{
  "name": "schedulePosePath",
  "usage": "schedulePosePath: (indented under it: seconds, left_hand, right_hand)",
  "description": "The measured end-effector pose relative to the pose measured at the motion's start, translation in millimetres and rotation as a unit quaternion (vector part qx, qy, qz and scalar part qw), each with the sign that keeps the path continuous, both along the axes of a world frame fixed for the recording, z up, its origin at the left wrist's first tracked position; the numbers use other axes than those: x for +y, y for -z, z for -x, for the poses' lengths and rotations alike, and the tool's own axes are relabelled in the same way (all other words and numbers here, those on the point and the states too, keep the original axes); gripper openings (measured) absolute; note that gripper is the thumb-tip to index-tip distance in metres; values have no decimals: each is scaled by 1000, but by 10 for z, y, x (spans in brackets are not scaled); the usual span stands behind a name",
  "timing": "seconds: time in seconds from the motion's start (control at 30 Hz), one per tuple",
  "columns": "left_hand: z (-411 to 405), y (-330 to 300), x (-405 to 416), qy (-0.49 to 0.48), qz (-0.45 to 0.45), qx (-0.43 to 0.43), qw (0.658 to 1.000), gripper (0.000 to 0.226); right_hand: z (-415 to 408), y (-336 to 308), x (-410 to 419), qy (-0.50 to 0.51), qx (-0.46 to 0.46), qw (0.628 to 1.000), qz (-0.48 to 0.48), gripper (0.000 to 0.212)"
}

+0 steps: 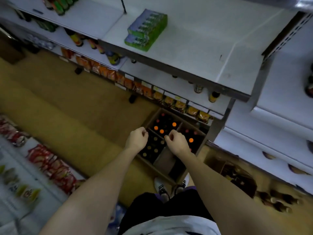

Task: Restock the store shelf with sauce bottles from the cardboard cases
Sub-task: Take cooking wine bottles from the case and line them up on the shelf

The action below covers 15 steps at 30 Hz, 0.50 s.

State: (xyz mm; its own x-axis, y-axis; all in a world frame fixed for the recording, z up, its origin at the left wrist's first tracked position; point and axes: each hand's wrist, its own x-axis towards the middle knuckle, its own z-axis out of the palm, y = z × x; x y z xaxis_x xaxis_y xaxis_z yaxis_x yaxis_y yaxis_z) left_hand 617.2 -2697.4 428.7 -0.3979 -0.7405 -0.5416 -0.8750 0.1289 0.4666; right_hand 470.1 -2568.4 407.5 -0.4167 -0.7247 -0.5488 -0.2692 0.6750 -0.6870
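Sauce bottles in floor case, both hands poised above, nothing gripped.

The cardboard case (153,164) sits on the floor below the shelf (186,53), divided into compartments; dark sauce bottles (165,126) stand upright inside, several showing orange caps. The left hand (136,139) and right hand (177,141) hover above the case, fingers loosely curled, holding nothing. Judged: bottles look like glass or rigid plastic, so moderately heavy, smooth, breakable if dropped; best taken by the neck just under the cap, 1 per hand.
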Motion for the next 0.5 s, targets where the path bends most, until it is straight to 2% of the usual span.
schedulePosePath:
  seconds: [0.13,0.27,0.5]
  left_hand:
    - [57,78,-80,12,12,-29,999,16]
    - [205,146,-222,63,26,-22,997,13]
    - [531,465,-554,245,13,-36,969,13]
  right_hand:
    - [21,232,91,14,-8,1000,-11,20]
    - [7,315,13,47,-20,998,-23,19]
    - [-200,260,-241,181,23,983,-28,22]
